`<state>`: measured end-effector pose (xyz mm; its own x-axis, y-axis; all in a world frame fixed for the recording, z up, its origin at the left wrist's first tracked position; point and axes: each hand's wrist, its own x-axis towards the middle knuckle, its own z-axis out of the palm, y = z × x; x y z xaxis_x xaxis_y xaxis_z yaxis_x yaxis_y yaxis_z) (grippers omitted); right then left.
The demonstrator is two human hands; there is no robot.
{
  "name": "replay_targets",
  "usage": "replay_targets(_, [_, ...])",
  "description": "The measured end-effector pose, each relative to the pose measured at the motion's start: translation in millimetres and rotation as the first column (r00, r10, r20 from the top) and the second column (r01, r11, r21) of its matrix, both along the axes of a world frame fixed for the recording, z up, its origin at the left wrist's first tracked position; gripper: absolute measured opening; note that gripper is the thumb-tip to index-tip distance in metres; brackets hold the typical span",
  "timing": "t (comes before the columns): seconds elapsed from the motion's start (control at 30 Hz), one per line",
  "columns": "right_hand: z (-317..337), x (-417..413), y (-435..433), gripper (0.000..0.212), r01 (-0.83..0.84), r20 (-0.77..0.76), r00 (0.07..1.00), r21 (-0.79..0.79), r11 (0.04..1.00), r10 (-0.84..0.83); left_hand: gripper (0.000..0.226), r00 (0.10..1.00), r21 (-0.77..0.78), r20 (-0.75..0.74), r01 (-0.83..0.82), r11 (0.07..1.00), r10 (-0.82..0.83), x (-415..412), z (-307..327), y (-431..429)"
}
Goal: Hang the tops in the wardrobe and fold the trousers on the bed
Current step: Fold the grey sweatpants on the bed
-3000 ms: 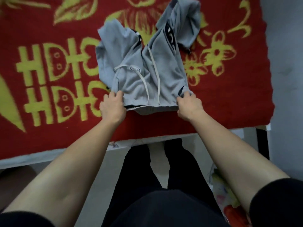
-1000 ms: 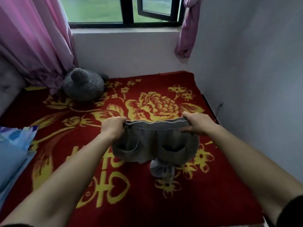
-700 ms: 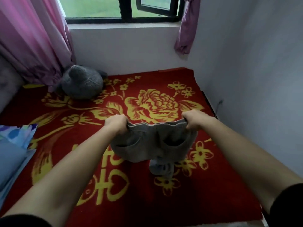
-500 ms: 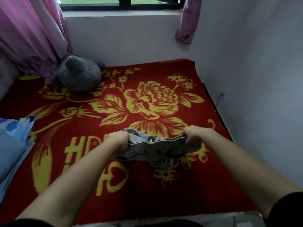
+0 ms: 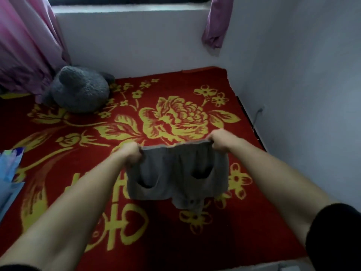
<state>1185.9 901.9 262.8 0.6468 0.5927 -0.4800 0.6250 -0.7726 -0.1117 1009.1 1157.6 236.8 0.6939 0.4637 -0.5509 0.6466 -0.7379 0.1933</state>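
We grip the grey trousers [image 5: 176, 178] by the waistband, left hand [image 5: 130, 154] and right hand [image 5: 219, 140] clenched at its ends, lifting them above the bed [image 5: 254, 241] to hang straight for folding.

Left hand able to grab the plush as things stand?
Probably not: left hand grips the trousers. The blanket between it and the plush looks bare, so only that grip blocks it.

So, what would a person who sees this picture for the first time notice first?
First the grey trousers, held up by the waistband between the left hand and the right hand, in the middle of the view. Under them spreads the red blanket with big yellow flowers. A grey plush toy sits far left, beside the pink curtain.
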Motion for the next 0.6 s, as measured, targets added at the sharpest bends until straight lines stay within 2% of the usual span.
replay_targets(0.07, [55,38,25,0.032,0.004,0.169,0.985,0.210,0.978,-0.041,0.021,0.957,0.079,0.280,-0.098,0.992,0.072,38,56,31])
replay_targets(0.13, [123,66,47,0.040,-0.046,0.322,0.943,0.384,0.922,-0.087,0.027,0.856,0.165,0.516,-0.147,0.975,0.042,68,124,60])
replay_targets(0.27, [261,89,74,0.037,-0.182,0.550,0.796,0.616,0.766,-0.253,0.029,0.587,0.257,0.808,-0.288,0.922,-0.042,99,272,85])
replay_targets(0.37, [345,84,76,0.044,-0.279,0.637,0.684,0.679,0.679,-0.356,0.036,0.389,0.291,0.911,-0.372,0.882,-0.137,93,357,80])
replay_targets(0.43, [385,74,71,0.045,-0.337,0.673,0.632,0.685,0.646,-0.384,0.037,0.304,0.314,0.932,-0.398,0.862,-0.199,82,395,73])
replay_targets(0.5, [407,64,62,0.046,-0.372,0.709,0.593,0.662,0.651,-0.382,0.037,0.277,0.357,0.925,-0.409,0.840,-0.259,70,417,66])
replay_targets(0.6, [410,49,48,0.046,-0.387,0.736,0.573,0.630,0.673,-0.360,0.036,0.296,0.430,0.897,-0.403,0.808,-0.329,54,425,59])
